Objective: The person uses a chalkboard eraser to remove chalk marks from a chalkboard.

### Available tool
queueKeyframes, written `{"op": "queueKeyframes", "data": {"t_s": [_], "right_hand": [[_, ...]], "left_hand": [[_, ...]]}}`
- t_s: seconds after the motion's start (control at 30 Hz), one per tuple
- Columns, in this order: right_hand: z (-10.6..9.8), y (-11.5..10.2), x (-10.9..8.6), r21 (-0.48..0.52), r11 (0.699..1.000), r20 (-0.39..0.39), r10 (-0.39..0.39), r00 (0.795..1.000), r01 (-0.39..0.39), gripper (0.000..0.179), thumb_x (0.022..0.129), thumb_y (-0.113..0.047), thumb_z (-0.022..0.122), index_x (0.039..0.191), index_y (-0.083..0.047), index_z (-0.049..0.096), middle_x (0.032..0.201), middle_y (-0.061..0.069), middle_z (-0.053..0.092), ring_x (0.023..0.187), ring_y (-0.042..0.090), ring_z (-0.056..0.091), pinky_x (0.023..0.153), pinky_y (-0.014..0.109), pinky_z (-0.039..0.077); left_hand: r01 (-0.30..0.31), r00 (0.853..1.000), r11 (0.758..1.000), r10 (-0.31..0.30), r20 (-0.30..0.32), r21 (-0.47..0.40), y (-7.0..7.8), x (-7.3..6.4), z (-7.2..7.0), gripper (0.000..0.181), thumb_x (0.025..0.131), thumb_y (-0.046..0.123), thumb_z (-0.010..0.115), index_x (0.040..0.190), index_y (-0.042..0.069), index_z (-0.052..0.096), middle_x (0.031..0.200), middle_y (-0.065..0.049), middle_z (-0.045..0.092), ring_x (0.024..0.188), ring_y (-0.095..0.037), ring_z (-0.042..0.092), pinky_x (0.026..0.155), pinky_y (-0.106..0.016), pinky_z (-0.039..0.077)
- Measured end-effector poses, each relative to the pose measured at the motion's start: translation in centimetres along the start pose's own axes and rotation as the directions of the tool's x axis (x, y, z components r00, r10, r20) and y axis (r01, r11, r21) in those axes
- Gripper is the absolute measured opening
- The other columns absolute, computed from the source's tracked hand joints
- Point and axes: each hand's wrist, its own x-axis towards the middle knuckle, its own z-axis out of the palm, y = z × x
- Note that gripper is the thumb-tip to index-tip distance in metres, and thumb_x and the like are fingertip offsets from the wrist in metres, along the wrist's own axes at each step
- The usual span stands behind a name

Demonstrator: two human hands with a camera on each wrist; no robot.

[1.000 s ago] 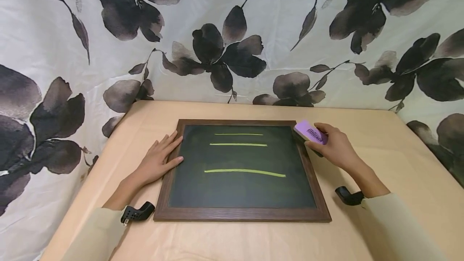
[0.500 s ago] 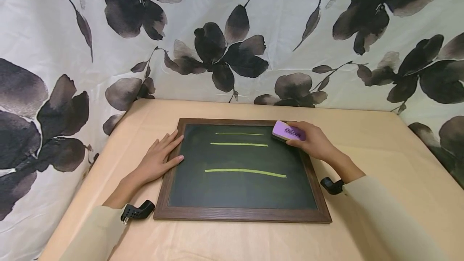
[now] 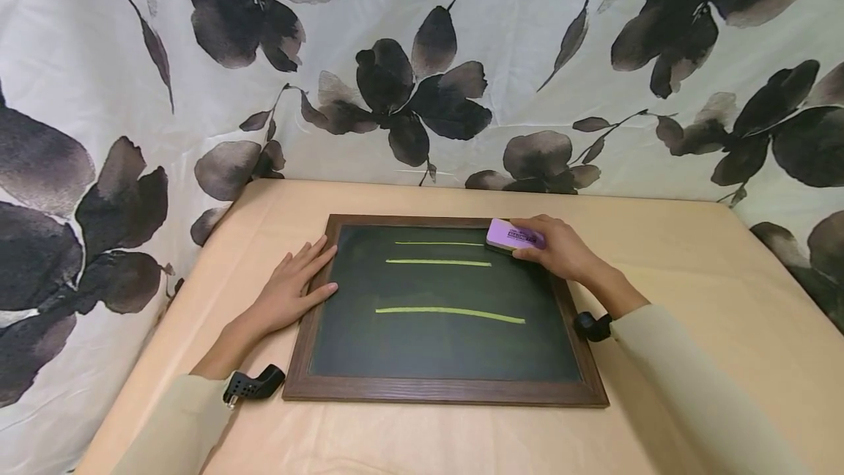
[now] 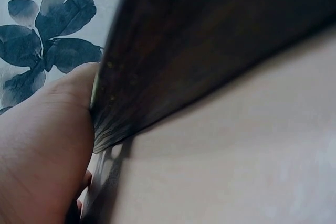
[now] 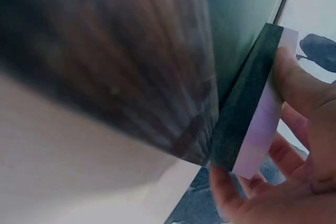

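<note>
A chalkboard (image 3: 442, 347) in a brown wooden frame lies on the table, with several yellow-green chalk lines across it. My right hand (image 3: 560, 246) grips a purple board eraser (image 3: 516, 235) at the board's upper right, beside the end of the top line. In the right wrist view the dark felt side of the eraser (image 5: 247, 103) faces the board, and thumb and fingers hold its purple back. My left hand (image 3: 283, 295) rests with fingers spread on the left side of the frame. The left wrist view shows only part of that hand (image 4: 47, 145) against the frame's edge.
The pale wooden table (image 3: 422, 438) extends around the board. Behind it hangs a white cloth (image 3: 514, 79) with dark flower prints. Black wrist cameras sit on the left wrist (image 3: 253, 385) and right wrist (image 3: 593, 326).
My right hand has moved left with the eraser, from the right edge of the frame onto the board's upper right. My left hand has stayed in place.
</note>
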Motion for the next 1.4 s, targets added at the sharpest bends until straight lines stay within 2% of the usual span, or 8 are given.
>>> {"op": "queueKeyframes", "data": {"t_s": [0.2, 0.4, 0.67, 0.83, 1.1, 1.4], "right_hand": [[-0.2, -0.2, 0.1, -0.036, 0.999, -0.007, -0.019, 1.0, 0.019, 0.059, 0.082, -0.02, 0.077, 0.133, 0.0, 0.056, 0.121, 0.026, 0.06, 0.102, 0.041, 0.056, 0.091, 0.055, 0.038], [-0.2, -0.5, 0.6, -0.02, 1.0, -0.005, -0.022, 1.0, 0.022, 0.058, 0.081, -0.017, 0.078, 0.132, 0.001, 0.057, 0.116, 0.026, 0.061, 0.098, 0.04, 0.056, 0.087, 0.054, 0.04], [-0.1, -0.6, 1.5, 0.026, 1.0, 0.021, -0.018, 1.0, 0.017, 0.057, 0.081, -0.017, 0.078, 0.132, -0.002, 0.058, 0.114, 0.024, 0.06, 0.1, 0.038, 0.054, 0.089, 0.052, 0.041], [0.4, -1.0, 1.9, 0.053, 0.998, 0.044, -0.018, 0.999, 0.015, 0.057, 0.081, -0.018, 0.078, 0.132, -0.003, 0.058, 0.108, 0.02, 0.06, 0.094, 0.034, 0.053, 0.085, 0.047, 0.041], [1.8, -2.0, 3.0, 0.084, 0.996, 0.054, -0.032, 0.998, 0.028, 0.057, 0.081, -0.019, 0.078, 0.132, -0.003, 0.058, 0.093, 0.013, 0.056, 0.081, 0.026, 0.046, 0.068, 0.035, 0.033], [3.1, -3.9, 4.2, 0.12, 0.993, 0.077, -0.007, 0.997, -0.003, 0.058, 0.081, -0.02, 0.078, 0.133, -0.005, 0.057, 0.09, 0.012, 0.051, 0.076, 0.023, 0.04, 0.063, 0.034, 0.029]], "left_hand": [[-0.001, 1.0, 1.0, 0.001, -0.001, 0.005, 0.0, -0.2, -0.1, 0.07, 0.095, 0.045, 0.054, 0.153, 0.015, 0.028, 0.159, -0.01, 0.014, 0.143, -0.038, 0.012, 0.112, -0.059, 0.004], [0.003, 1.0, 1.0, -0.003, -0.003, 0.008, 0.1, -0.3, -0.4, 0.07, 0.096, 0.045, 0.054, 0.153, 0.015, 0.027, 0.159, -0.009, 0.012, 0.143, -0.037, 0.011, 0.112, -0.058, 0.003], [0.0, 1.0, 1.0, 0.0, 0.008, 0.001, 0.1, 0.0, -0.7, 0.071, 0.096, 0.047, 0.054, 0.154, 0.018, 0.026, 0.159, -0.008, 0.011, 0.144, -0.036, 0.01, 0.112, -0.057, 0.002], [-0.004, 1.0, 1.0, 0.004, 0.009, 0.002, 0.1, 0.2, -0.5, 0.071, 0.095, 0.047, 0.054, 0.153, 0.017, 0.027, 0.159, -0.009, 0.011, 0.143, -0.037, 0.01, 0.112, -0.058, 0.003], [0.002, 1.0, 1.0, -0.002, 0.002, 0.006, 0.2, 0.0, -0.1, 0.07, 0.095, 0.047, 0.054, 0.153, 0.016, 0.028, 0.159, -0.009, 0.013, 0.143, -0.037, 0.011, 0.112, -0.058, 0.003], [0.003, 1.0, 1.0, -0.003, 0.0, 0.026, 0.1, 0.0, 0.2, 0.07, 0.095, 0.047, 0.054, 0.153, 0.015, 0.028, 0.159, -0.009, 0.013, 0.143, -0.037, 0.012, 0.112, -0.059, 0.004]]}}
